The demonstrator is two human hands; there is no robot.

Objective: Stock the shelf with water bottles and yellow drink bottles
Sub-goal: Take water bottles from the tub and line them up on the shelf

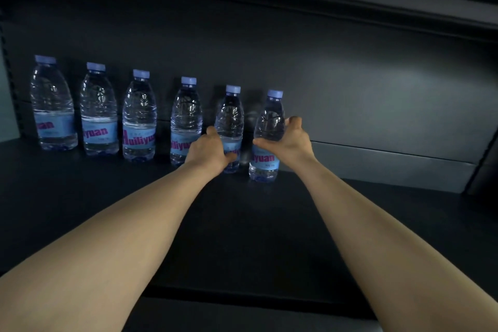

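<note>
Reaching deep into a dark shelf (242, 224), a person grips 2 water bottles at once. The left hand (208, 149) has its fingers wrapped round the fifth bottle (230, 116), while the right hand (291, 140) clasps the sixth bottle (268, 162) at its waist. Both bottles stand upright at the right end of a row of 6 along the shelf's back panel (377, 83), beside 4 more bottles (98, 113) with blue caps and blue labels to the left.
</note>
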